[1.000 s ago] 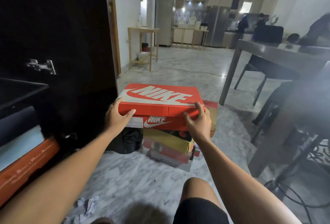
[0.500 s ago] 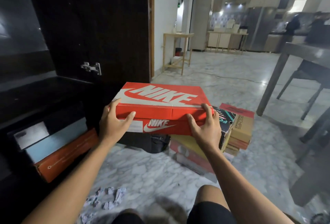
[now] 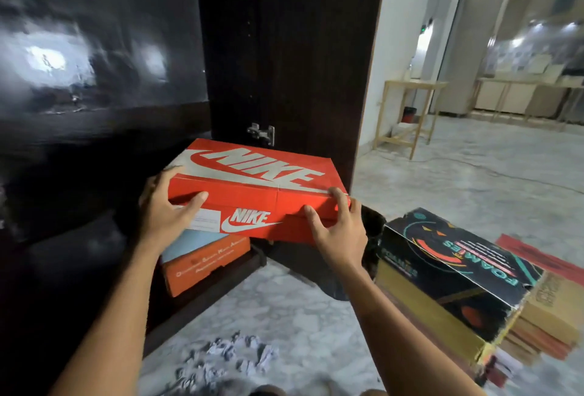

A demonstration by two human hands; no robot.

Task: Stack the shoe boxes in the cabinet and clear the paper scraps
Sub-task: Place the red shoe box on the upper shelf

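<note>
I hold a red Nike shoe box [image 3: 252,187] in the air at the cabinet's mouth. My left hand [image 3: 167,209] grips its left end and my right hand [image 3: 339,231] grips its right front corner. Under it, inside the dark cabinet [image 3: 94,158], lies an orange box with a pale blue lid [image 3: 205,260]. A stack of shoe boxes stands on the floor to the right, topped by a black Foamies box [image 3: 455,272]. Crumpled paper scraps [image 3: 227,354] lie on the marble floor between my arms.
The open cabinet door [image 3: 294,57] with two metal hinges stands right behind the Nike box. A dark bag [image 3: 369,225] sits on the floor by the door. Wooden tables [image 3: 407,111] stand far back right, with a cable across the floor.
I have carried the Nike box left, off the floor stack, to the cabinet opening above the orange box. The view has swung left toward the cabinet.
</note>
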